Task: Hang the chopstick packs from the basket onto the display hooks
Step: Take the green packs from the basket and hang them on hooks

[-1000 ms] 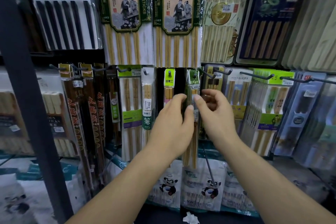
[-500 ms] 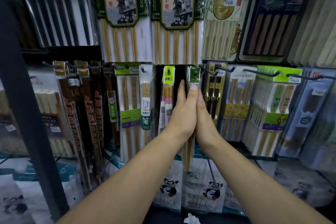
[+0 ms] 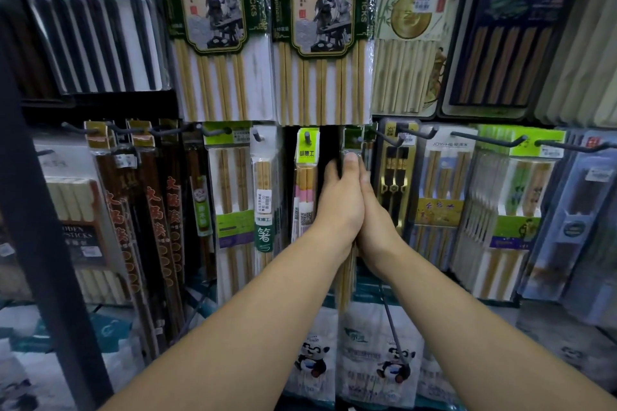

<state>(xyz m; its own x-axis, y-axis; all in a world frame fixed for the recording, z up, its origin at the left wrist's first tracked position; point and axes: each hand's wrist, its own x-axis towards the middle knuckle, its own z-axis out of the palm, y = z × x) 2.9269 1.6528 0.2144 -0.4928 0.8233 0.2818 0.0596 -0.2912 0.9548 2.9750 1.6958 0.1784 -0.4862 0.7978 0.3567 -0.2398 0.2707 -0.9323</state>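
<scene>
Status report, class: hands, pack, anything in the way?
Left hand, right hand flat, pressing pack between them. Header at hook. Pink pack, black pack close either side.

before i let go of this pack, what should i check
1. Grip on the narrow clear pack of pale bamboo chopsticks: ok, the left hand and right hand press it flat between them.
2. Hole in its green header card properly caught: cannot tell, it is blurred and partly behind fingertips.
3. Pack upright: ok, its lower end hangs straight below the wrists.
4. Clearance from the pink-and-yellow chopstick pack on the left: ok, a dark gap shows.
5. Clearance from the black-and-gold chopstick pack on the right: cannot tell, the right hand hides it.
</scene>
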